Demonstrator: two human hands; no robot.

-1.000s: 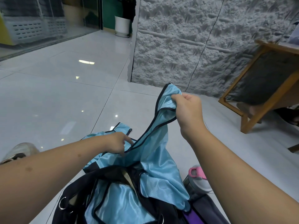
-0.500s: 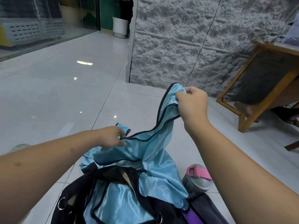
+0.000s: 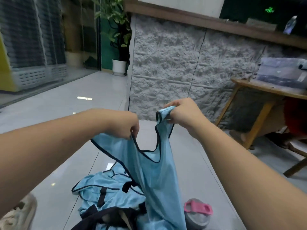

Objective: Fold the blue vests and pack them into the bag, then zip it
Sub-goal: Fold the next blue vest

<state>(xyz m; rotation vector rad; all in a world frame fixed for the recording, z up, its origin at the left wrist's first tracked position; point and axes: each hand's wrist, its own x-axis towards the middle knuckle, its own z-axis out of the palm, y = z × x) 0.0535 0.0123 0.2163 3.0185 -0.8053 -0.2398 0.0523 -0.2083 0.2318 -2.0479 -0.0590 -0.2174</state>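
A blue vest (image 3: 149,165) with dark edging is held up in the air above the floor (image 3: 66,123) by both hands; one shoulder strap is pinched by the curled fingers of the left hand (image 3: 127,125), and the other strap is bunched and gripped in the closed fingers of the right hand (image 3: 181,113); the neckline is seen hanging as a U between the two hands, and the body of the vest is draped downward, its lower end reaching the open top of a dark bag (image 3: 106,218) at the bottom edge of the view. A second blue vest (image 3: 106,188) is shown crumpled, lying partly on the floor and partly over the bag's far rim; the bag is seen unzipped. A grey bottle with a pink lid (image 3: 197,211) is placed just beside the bag, on its right. A light shoe (image 3: 18,213) is visible at the lower left corner. A wooden table (image 3: 269,90) is set against the grey textured wall (image 3: 166,63) at the right; a potted plant (image 3: 118,47) is stood at the wall's left corner.
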